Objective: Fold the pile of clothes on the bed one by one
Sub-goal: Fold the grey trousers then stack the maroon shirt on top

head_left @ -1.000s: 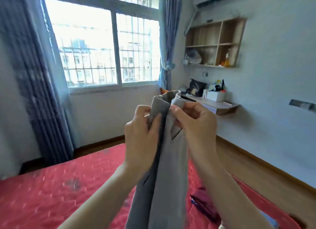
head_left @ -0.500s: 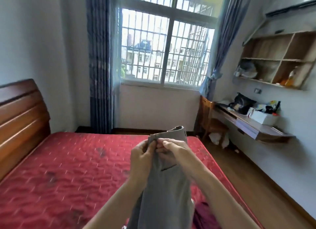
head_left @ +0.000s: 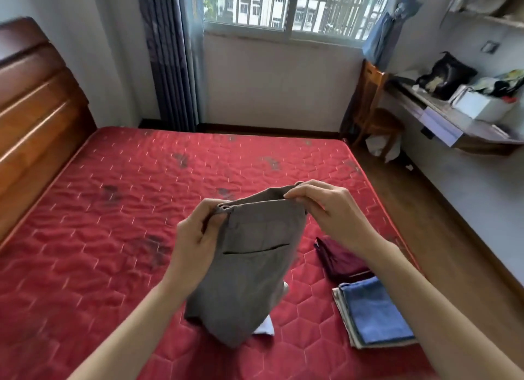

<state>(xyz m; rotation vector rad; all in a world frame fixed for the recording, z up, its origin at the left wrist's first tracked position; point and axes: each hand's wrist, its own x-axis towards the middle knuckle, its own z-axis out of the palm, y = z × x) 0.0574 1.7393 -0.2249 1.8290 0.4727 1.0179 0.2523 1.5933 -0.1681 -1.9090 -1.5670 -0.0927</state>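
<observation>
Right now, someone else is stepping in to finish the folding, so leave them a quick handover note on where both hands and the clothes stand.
Left hand: grip shut on the waistband's left end of the grey-brown trousers with a slit pocket.
Right hand: grip pinching the waistband's right end.
The trousers hang above the red quilted mattress, lower part bunched on it, over a bit of white cloth.
Done: a folded blue cloth on a beige folded piece and a folded maroon garment, near the bed's right edge.
Left: fold the trousers, then the white cloth.
</observation>
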